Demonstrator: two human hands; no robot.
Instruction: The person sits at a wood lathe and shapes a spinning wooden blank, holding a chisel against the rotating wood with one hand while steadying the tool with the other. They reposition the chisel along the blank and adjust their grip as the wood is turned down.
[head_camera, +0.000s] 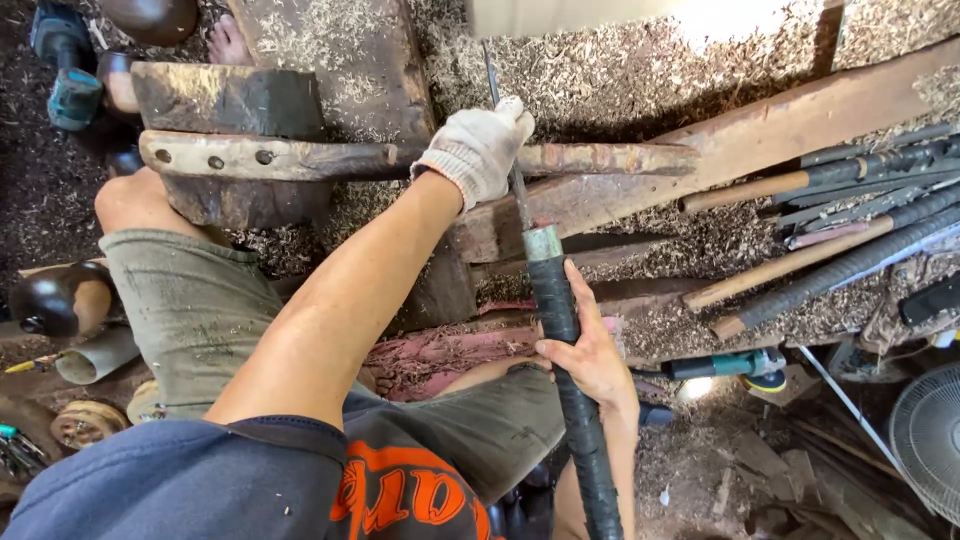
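Observation:
My left hand wears a white knit glove and presses the thin metal shaft of a long turning tool against a worn wooden rest bar. My bare right hand grips the tool's long handle, which is wrapped in black tape with a metal ferrule at its top. The tool's tip runs up past the glove toward a pale, overexposed shape at the top edge. I sit with my knee raised on the left.
Wood shavings cover the ground. Several more long-handled tools lie on the right by a wooden beam. A teal angle grinder, a fan, a teal drill and dark turned bowls sit around me.

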